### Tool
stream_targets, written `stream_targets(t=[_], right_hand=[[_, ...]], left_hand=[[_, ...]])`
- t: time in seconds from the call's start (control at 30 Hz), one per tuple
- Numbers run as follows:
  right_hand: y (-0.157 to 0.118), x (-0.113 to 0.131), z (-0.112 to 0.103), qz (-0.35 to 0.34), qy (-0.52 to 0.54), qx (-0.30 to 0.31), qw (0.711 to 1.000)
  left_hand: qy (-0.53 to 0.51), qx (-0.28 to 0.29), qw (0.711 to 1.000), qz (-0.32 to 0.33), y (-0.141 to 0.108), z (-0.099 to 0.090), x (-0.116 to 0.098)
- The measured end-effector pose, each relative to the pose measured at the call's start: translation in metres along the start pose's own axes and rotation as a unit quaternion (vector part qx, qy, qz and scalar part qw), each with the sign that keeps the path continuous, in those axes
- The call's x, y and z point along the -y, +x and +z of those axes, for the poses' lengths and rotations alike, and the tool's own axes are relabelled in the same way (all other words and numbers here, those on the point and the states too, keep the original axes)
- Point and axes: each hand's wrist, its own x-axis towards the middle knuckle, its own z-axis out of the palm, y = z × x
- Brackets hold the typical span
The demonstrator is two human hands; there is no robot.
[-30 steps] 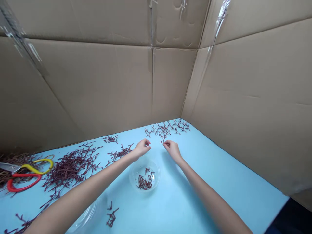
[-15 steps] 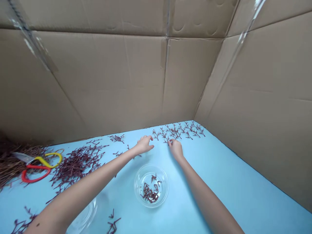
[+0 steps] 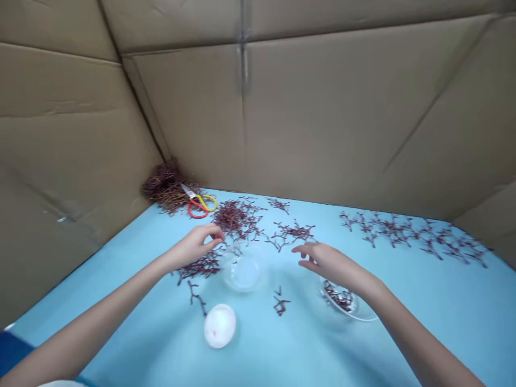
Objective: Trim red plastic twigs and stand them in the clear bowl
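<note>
At the edge of a heap of dark red branching twigs, my left hand has its thumb and fingertips drawn together in a pinch. Anything between those tips is too small to make out. My right hand hovers above the blue table, thumb and fingers apart, with nothing visible in it. Beyond its fingertips lies a smaller group of twigs. Partly under my right wrist is a clear bowl holding short twig pieces. An empty-looking clear bowl stands between my hands, blurred.
Scissors with red and yellow handles lie by a brown twig bundle in the far left corner. Spread twigs lie at the back right. A small white round object sits in front. Cardboard walls enclose the table.
The view has swung left. My right hand has left the spread twigs at the back right and come above the bowl of pieces. My left hand has moved left to the twig heap.
</note>
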Motion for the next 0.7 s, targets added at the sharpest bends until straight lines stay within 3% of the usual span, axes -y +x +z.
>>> stream_targets(t=[0.1, 0.23, 0.33, 0.4, 0.53, 0.7], right_hand=[[0.006, 0.04, 0.027, -0.017, -0.046, 0.069, 0.996], [-0.003, 0.072, 0.056, 0.034, -0.103, 0.108, 0.988], [-0.011, 0.093, 0.065, 0.042, -0.11, 0.128, 0.985], [-0.012, 0.11, 0.066, 0.01, -0.092, 0.137, 0.986], [0.005, 0.144, 0.06, -0.083, -0.064, 0.077, 0.992], [0.031, 0.165, 0.057, -0.101, -0.081, 0.03, 0.991]], left_hand=[[0.027, 0.016, 1.0, -0.002, -0.029, 0.011, 0.025], [0.054, 0.011, 0.998, -0.004, -0.053, 0.026, 0.055], [0.069, 0.003, 0.998, 0.001, -0.063, 0.037, 0.072], [0.079, -0.001, 0.997, 0.008, -0.066, 0.044, 0.078], [0.09, -0.031, 0.995, 0.014, -0.067, 0.057, 0.081], [0.056, -0.074, 0.995, 0.024, -0.07, 0.058, 0.08]])
